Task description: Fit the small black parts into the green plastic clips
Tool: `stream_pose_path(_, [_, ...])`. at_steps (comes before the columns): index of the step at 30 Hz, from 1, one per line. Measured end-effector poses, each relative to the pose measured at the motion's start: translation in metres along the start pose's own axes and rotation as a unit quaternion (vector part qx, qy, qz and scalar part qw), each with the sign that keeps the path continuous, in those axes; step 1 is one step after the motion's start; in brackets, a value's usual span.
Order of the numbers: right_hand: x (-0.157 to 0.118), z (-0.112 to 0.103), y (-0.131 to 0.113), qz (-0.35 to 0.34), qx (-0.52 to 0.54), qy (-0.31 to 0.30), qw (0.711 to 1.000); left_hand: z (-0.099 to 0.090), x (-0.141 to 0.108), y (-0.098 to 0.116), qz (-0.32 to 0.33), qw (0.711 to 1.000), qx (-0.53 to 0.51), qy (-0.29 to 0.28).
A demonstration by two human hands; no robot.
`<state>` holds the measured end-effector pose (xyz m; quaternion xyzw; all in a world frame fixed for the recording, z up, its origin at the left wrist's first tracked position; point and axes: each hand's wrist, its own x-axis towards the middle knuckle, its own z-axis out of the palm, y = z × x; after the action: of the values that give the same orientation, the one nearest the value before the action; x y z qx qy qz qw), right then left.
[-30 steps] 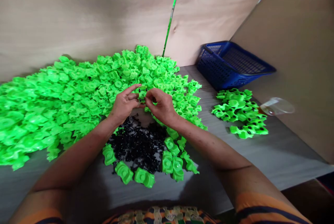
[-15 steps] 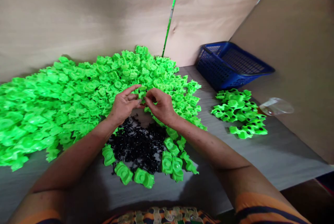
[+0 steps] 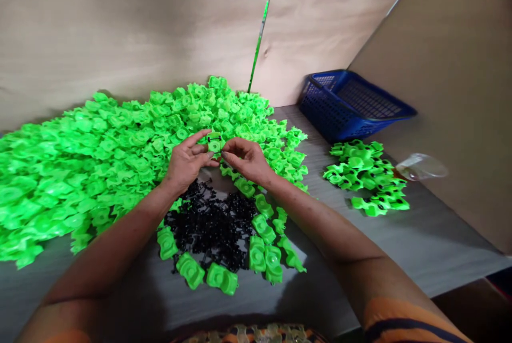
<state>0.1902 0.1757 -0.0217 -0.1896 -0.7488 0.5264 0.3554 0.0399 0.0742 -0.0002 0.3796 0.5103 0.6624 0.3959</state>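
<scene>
My left hand grips a small green plastic toy car body between thumb and fingers. One black wheel axle lies across the upper part of this body. Close against its right edge, my right hand is closed in a pinch. A small dark bit shows at those fingertips, probably part of another axle, though mostly hidden. Below both hands a heap of black wheel axles lies on the table, with several loose green car bodies around its front and right side.
A large pile of green car bodies spreads along the wall. A thin green-marked stick rises behind it. At right are a blue plastic basket, a group of green bodies with black axles and a clear plastic container on the grey table.
The car body has turned in my left hand, so its face and the black axle show more fully. My right hand has stayed beside it, and the view has shifted slightly.
</scene>
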Motion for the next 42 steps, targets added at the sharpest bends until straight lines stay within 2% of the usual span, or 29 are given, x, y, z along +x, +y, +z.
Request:
stream_pose_path(16, [-0.002,0.007,0.000,0.014,0.073,0.000,0.997,-0.001,-0.003,0.000,0.022,0.999,0.031,-0.004])
stream_pose_path(26, [-0.002,0.009,0.000,-0.023,0.034,0.011,0.999,0.002,-0.006,-0.001,0.023,0.999,0.023,-0.004])
stream_pose_path(29, [0.003,0.000,0.000,-0.023,0.002,-0.006,1.000,0.000,-0.003,0.002,0.021,1.000,0.014,-0.006])
stream_pose_path(31, [0.007,-0.011,-0.002,-0.030,-0.069,-0.029,0.997,-0.006,0.003,0.004,0.027,1.000,0.012,0.000])
stream_pose_path(33, [0.008,-0.022,-0.007,-0.042,-0.206,-0.059,0.976,-0.015,0.011,0.005,0.030,0.999,0.010,0.025])
stream_pose_path(34, [0.008,-0.026,-0.011,-0.047,-0.291,-0.077,0.952,-0.020,0.015,0.005,0.025,0.999,0.010,0.042])
stream_pose_path(37, [0.000,-0.026,-0.018,-0.048,-0.501,-0.150,0.851,-0.027,0.021,0.002,0.001,0.997,0.028,0.074])
stream_pose_path(39, [-0.006,-0.018,-0.019,-0.051,-0.568,-0.196,0.798,-0.025,0.020,0.000,-0.009,0.996,0.048,0.069])
stream_pose_path(42, [-0.013,-0.003,-0.016,-0.060,-0.608,-0.220,0.761,-0.019,0.016,-0.003,-0.018,0.996,0.067,0.056])
